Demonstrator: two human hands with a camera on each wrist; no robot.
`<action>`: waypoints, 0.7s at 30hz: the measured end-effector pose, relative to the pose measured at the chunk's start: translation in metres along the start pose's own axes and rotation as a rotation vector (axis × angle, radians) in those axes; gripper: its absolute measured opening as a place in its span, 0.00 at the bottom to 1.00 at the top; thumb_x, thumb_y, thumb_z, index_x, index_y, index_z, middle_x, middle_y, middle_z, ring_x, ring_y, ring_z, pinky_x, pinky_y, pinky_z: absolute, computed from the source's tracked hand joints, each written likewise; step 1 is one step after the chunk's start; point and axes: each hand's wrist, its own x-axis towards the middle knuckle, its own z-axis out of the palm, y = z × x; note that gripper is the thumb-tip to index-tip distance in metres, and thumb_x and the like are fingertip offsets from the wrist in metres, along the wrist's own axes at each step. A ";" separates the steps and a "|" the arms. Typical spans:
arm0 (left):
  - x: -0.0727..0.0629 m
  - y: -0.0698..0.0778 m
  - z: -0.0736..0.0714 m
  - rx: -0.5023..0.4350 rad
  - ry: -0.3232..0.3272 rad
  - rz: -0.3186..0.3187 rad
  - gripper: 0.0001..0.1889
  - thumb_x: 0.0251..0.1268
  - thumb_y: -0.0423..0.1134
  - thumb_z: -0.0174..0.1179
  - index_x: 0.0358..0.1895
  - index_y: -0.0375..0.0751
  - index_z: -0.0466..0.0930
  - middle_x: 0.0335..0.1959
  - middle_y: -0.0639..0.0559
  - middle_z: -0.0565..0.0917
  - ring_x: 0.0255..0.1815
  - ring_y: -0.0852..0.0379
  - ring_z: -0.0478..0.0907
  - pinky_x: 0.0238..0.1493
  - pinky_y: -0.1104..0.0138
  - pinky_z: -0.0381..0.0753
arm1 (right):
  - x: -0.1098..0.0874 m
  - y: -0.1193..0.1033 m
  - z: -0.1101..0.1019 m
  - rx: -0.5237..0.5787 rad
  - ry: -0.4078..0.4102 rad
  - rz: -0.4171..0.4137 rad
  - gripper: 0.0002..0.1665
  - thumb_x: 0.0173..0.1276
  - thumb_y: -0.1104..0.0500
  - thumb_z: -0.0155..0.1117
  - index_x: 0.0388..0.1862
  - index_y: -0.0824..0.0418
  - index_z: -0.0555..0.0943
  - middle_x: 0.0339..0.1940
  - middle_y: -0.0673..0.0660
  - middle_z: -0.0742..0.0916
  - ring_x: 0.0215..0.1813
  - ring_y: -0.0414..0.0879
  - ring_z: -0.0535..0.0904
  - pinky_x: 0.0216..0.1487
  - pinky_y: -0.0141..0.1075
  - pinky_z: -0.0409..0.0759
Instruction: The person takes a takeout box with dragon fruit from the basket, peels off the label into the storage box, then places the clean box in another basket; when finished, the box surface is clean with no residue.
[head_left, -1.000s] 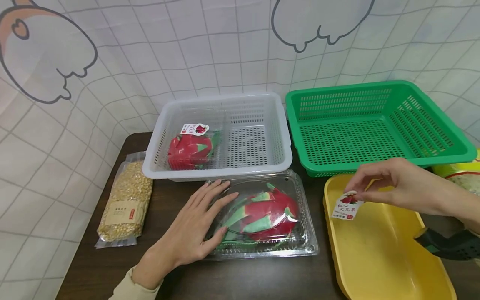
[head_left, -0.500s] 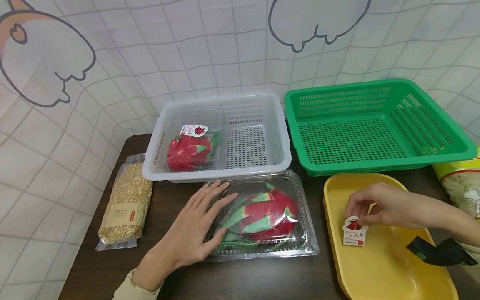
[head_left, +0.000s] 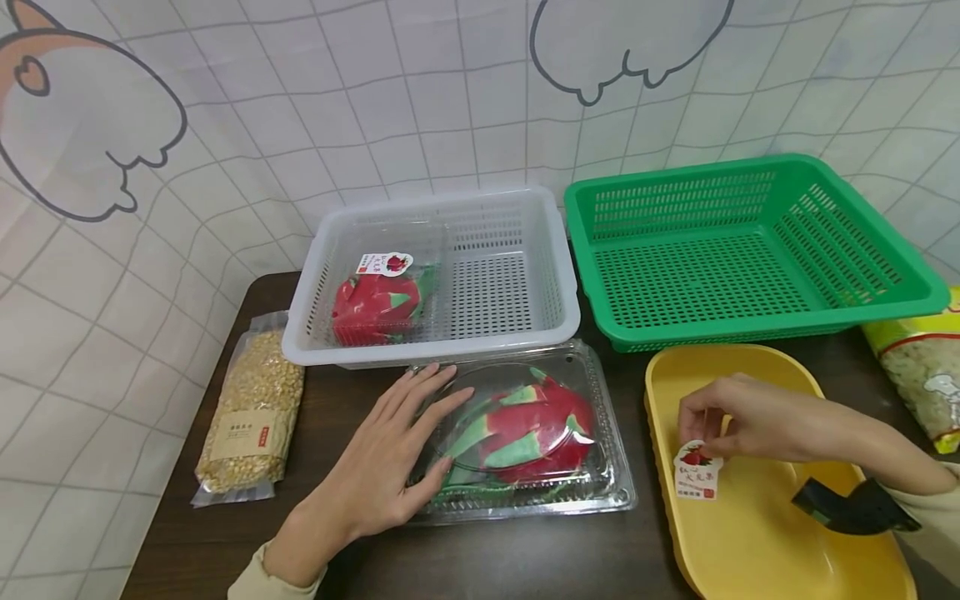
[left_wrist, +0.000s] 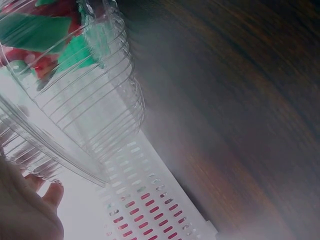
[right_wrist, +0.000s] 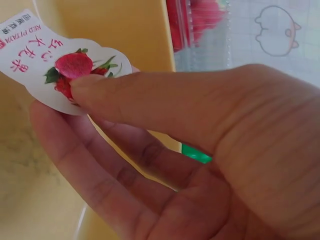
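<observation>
A clear plastic clamshell box point(head_left: 615, 467) with a red and green dragon fruit point(head_left: 536, 429) inside lies on the dark table. My left hand point(head_left: 382, 454) rests on the box's left side, its fingers spread over the lid. Between thumb and fingers, my right hand point(head_left: 757, 421) pinches a white label point(head_left: 696, 473) printed with a dragon fruit and red writing. That hand is over the yellow tray point(head_left: 787, 533). In the right wrist view the thumb lies across the fruit picture on the label point(right_wrist: 50, 60).
Behind the box, a white basket point(head_left: 498, 287) holds another boxed dragon fruit with a label point(head_left: 385, 264). A green basket point(head_left: 697, 279) stands at the back right. At the left lies a bag of yellow grains point(head_left: 255, 408); at the far right is a yellow-green bag point(head_left: 922, 367).
My right hand has moved down and toward me over the yellow tray with the label, then slightly left. The left hand keeps its place on the box.
</observation>
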 end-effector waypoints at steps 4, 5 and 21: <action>0.000 0.000 0.000 0.002 -0.004 -0.003 0.37 0.71 0.52 0.54 0.83 0.53 0.58 0.84 0.47 0.57 0.85 0.46 0.50 0.84 0.50 0.44 | 0.003 0.001 0.004 -0.022 0.022 -0.015 0.13 0.64 0.71 0.73 0.32 0.52 0.83 0.33 0.38 0.86 0.32 0.31 0.77 0.33 0.31 0.82; 0.000 0.000 0.000 0.002 -0.004 -0.003 0.37 0.72 0.52 0.54 0.83 0.53 0.58 0.84 0.47 0.57 0.85 0.46 0.50 0.84 0.50 0.44 | 0.004 0.002 0.005 -0.024 0.026 -0.018 0.14 0.64 0.71 0.73 0.32 0.52 0.83 0.33 0.39 0.86 0.32 0.31 0.77 0.33 0.31 0.82; 0.000 0.000 0.001 -0.007 0.006 0.005 0.37 0.71 0.51 0.54 0.82 0.52 0.59 0.84 0.47 0.57 0.85 0.46 0.50 0.82 0.45 0.48 | 0.008 0.008 0.012 -0.026 0.037 0.007 0.14 0.62 0.71 0.74 0.33 0.52 0.83 0.32 0.39 0.85 0.33 0.31 0.77 0.34 0.31 0.82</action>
